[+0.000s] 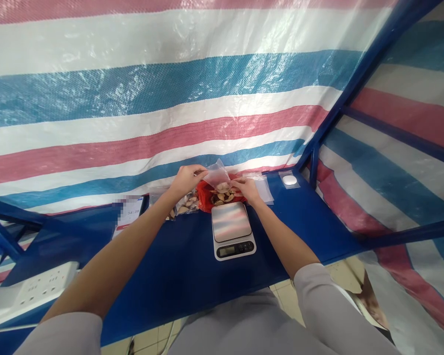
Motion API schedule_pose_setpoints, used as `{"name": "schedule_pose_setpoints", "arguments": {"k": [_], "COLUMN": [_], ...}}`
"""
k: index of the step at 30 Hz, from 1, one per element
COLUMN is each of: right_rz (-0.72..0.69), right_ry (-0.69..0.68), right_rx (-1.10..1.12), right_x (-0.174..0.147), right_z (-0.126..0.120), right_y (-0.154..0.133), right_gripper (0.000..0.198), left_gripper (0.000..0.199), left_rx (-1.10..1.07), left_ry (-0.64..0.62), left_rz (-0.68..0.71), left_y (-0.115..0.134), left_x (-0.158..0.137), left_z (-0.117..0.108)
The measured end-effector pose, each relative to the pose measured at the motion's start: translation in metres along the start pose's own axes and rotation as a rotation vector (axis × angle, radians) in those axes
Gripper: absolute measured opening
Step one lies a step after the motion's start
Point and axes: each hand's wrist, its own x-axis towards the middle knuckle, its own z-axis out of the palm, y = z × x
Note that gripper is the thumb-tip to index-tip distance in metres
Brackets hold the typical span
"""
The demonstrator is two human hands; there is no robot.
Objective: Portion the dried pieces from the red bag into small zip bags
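My left hand point(187, 178) and my right hand point(247, 188) hold a small clear plastic bag point(217, 176) between them, above a red container point(204, 195) of tan dried pieces point(223, 197). The left hand pinches the bag's upper left edge. The right hand's fingers close on its lower right side, where a few tan pieces show inside. A small kitchen scale point(232, 229) with a bare steel plate sits just in front of the hands on the blue table point(177, 266).
A clear bag of more tan pieces point(185, 204) lies left of the red container. Flat empty bags point(263, 186) and a bagged white object point(289, 180) lie to the right. A paper label point(129, 213) and a white power strip point(29, 291) sit at left. Striped tarp walls enclose the table.
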Motion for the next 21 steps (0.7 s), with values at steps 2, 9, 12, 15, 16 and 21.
{"name": "schedule_pose_setpoints", "arguments": {"k": [2, 9, 12, 15, 16, 21], "right_rz": [0.018, 0.048, 0.058, 0.064, 0.064, 0.051], "right_ry": [-0.037, -0.151, -0.174, -0.181, -0.177, -0.135], "right_rx": [-0.029, -0.014, 0.001, 0.016, 0.018, 0.018], "right_x": [0.001, 0.009, 0.012, 0.012, 0.012, 0.009], "right_z": [0.002, 0.012, 0.017, 0.022, 0.022, 0.022], "right_y": [-0.001, -0.006, -0.004, -0.001, 0.000, 0.002], "right_gripper": [0.005, 0.007, 0.005, 0.004, 0.004, 0.003], "left_gripper": [0.028, 0.026, 0.028, 0.029, 0.028, 0.026], "left_rx": [0.019, 0.093, 0.141, 0.165, 0.164, 0.142], "left_ry": [0.023, -0.010, -0.061, -0.077, -0.076, -0.023], "left_rz": [-0.002, 0.027, 0.054, 0.055, 0.052, 0.034], "left_y": [-0.005, -0.011, -0.009, -0.009, -0.010, -0.013], "left_x": [0.000, 0.003, 0.002, 0.000, 0.000, -0.003], "left_z": [-0.004, -0.023, -0.024, -0.025, -0.025, -0.032]}}
